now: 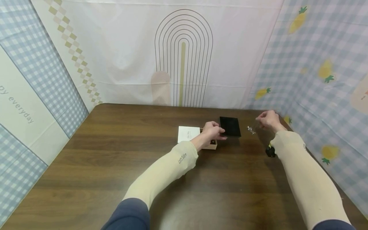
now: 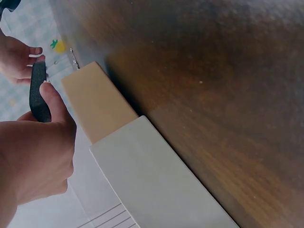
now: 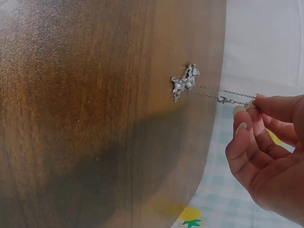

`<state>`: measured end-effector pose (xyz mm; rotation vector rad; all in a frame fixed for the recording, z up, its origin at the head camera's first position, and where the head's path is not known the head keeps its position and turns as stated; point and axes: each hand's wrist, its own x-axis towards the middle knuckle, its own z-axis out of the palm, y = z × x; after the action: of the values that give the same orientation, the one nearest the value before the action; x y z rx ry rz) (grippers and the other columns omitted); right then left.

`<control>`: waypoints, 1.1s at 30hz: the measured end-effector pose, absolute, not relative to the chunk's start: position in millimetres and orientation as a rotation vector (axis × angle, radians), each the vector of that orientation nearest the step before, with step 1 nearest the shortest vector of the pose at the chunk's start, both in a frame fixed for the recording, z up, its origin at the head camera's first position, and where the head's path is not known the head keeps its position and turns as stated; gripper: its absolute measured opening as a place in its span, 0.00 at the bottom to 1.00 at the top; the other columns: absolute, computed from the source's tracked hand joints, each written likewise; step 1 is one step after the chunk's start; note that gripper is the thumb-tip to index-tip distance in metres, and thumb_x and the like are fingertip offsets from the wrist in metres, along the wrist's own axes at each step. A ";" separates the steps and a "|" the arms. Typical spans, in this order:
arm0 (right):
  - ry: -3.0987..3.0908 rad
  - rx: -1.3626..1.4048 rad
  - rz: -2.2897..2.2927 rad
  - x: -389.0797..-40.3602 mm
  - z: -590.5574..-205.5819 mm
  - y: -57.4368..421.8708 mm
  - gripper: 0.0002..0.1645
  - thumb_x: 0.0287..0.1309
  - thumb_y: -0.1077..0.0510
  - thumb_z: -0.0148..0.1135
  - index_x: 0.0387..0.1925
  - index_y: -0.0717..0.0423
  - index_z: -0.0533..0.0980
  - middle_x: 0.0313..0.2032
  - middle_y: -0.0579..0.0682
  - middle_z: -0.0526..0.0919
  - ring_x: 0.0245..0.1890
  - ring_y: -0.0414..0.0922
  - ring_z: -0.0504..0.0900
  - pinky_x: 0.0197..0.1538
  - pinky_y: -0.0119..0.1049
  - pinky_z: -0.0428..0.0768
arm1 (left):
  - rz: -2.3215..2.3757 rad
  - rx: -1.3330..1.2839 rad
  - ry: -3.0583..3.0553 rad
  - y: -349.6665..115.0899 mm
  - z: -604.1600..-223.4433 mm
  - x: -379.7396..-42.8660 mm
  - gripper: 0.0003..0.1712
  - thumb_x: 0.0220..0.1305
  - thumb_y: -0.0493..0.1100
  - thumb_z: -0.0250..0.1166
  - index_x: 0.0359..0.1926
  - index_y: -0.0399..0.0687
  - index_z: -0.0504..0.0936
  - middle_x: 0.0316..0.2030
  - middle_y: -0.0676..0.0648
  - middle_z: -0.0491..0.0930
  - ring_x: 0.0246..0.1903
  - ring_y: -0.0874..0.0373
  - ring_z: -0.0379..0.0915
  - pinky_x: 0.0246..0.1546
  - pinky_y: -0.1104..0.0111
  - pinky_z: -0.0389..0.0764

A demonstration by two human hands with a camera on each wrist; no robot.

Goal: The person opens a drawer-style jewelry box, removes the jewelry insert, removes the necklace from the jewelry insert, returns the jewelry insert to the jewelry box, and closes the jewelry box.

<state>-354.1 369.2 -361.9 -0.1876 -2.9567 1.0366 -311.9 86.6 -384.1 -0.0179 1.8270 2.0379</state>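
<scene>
In the head view my left hand point(image 1: 212, 131) grips a flat black square pad point(image 1: 230, 126) by its near left edge. The left wrist view shows the thumb over the edge of this thick, foam-like pad point(image 2: 40, 90). Below that hand lies a small box with a white printed sleeve point(image 1: 188, 133) and a tan tray point(image 1: 212, 147) pulled partly out; the hand hides part of the tray. To the right, my right hand point(image 1: 268, 119) pinches the fine chain of a necklace point(image 3: 223, 99) between thumb and fingertips. Its silver animal-shaped pendant point(image 3: 186, 81) hangs from the chain, beside the pad.
A brown wooden table point(image 1: 115, 159) extends around the box, its back edge behind both hands. A white patterned cloth point(image 1: 120, 48) hangs along the back, and a blue checked cloth point(image 1: 316, 95) stands close beside the right arm.
</scene>
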 end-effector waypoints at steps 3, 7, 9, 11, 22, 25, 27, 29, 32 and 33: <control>-2.968 -0.193 1.031 -353.2 -363.0 368.2 0.17 0.62 0.59 0.56 0.42 0.73 0.75 0.19 0.50 0.81 0.20 0.41 0.80 0.27 0.37 0.81 | 2.037 -0.020 1.831 86.6 -384.2 -311.8 0.10 0.61 0.30 0.62 0.41 0.39 0.71 0.45 0.38 0.76 0.39 0.42 0.84 0.42 0.61 0.84; -2.972 -0.189 1.011 -351.8 -363.3 366.8 0.17 0.63 0.59 0.56 0.42 0.74 0.75 0.20 0.51 0.81 0.21 0.42 0.80 0.28 0.39 0.82 | 2.032 -0.022 1.837 86.6 -384.3 -312.0 0.09 0.61 0.31 0.62 0.40 0.40 0.71 0.43 0.39 0.77 0.39 0.43 0.85 0.41 0.63 0.84; -2.972 -0.186 0.996 -350.9 -363.6 366.2 0.17 0.63 0.59 0.56 0.42 0.74 0.76 0.20 0.52 0.81 0.21 0.43 0.80 0.29 0.41 0.82 | 2.025 -0.019 1.841 86.6 -384.3 -312.2 0.08 0.61 0.31 0.62 0.39 0.40 0.71 0.43 0.40 0.76 0.39 0.43 0.85 0.42 0.63 0.84; -2.972 -0.183 0.993 -350.1 -364.3 365.8 0.17 0.63 0.60 0.56 0.42 0.74 0.76 0.20 0.53 0.81 0.21 0.44 0.80 0.29 0.42 0.82 | 2.021 -0.017 1.844 86.7 -384.3 -312.1 0.08 0.62 0.31 0.62 0.39 0.40 0.71 0.43 0.40 0.76 0.39 0.43 0.84 0.42 0.63 0.84; -2.969 -0.163 1.006 -346.3 -369.0 363.5 0.17 0.63 0.60 0.56 0.42 0.74 0.76 0.22 0.56 0.82 0.22 0.43 0.80 0.26 0.36 0.80 | 2.044 -0.027 1.794 87.6 -383.9 -310.5 0.15 0.61 0.30 0.62 0.48 0.36 0.71 0.47 0.35 0.77 0.41 0.40 0.83 0.46 0.58 0.83; -2.971 -0.158 1.001 -346.4 -370.6 363.4 0.16 0.63 0.60 0.55 0.42 0.74 0.77 0.23 0.57 0.82 0.21 0.43 0.80 0.26 0.36 0.80 | 2.043 -0.025 1.798 87.6 -384.6 -310.7 0.14 0.61 0.30 0.62 0.47 0.36 0.71 0.48 0.35 0.77 0.41 0.40 0.83 0.47 0.58 0.82; -2.973 -0.157 1.005 -346.6 -371.4 363.6 0.16 0.63 0.61 0.55 0.42 0.74 0.77 0.23 0.57 0.82 0.21 0.43 0.80 0.26 0.37 0.80 | 2.042 -0.021 1.801 87.6 -385.2 -310.9 0.14 0.61 0.30 0.62 0.47 0.36 0.71 0.48 0.35 0.76 0.41 0.41 0.83 0.47 0.57 0.82; -2.975 -0.156 1.010 -347.3 -372.4 364.3 0.17 0.62 0.61 0.56 0.42 0.74 0.76 0.23 0.57 0.82 0.21 0.42 0.80 0.26 0.36 0.80 | 2.041 -0.021 1.805 87.6 -385.7 -311.1 0.13 0.61 0.30 0.62 0.47 0.36 0.71 0.48 0.35 0.76 0.41 0.41 0.84 0.47 0.58 0.82; -2.978 -0.161 1.010 -349.1 -374.8 365.4 0.17 0.62 0.60 0.56 0.42 0.74 0.77 0.22 0.55 0.82 0.20 0.41 0.79 0.26 0.36 0.80 | 2.042 -0.023 1.808 87.4 -386.0 -311.0 0.13 0.61 0.30 0.62 0.46 0.37 0.71 0.48 0.36 0.76 0.41 0.41 0.84 0.46 0.59 0.83; -2.980 -0.163 1.015 -349.6 -375.4 365.5 0.17 0.62 0.60 0.56 0.42 0.74 0.77 0.22 0.54 0.82 0.20 0.41 0.79 0.25 0.35 0.80 | 2.042 -0.024 1.806 87.4 -386.0 -311.0 0.13 0.61 0.30 0.62 0.46 0.37 0.71 0.47 0.36 0.77 0.41 0.41 0.84 0.45 0.59 0.83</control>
<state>-349.6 365.5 -375.4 -0.1634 -2.9795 1.0145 -311.0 87.4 -386.0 -0.0243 1.8064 2.0420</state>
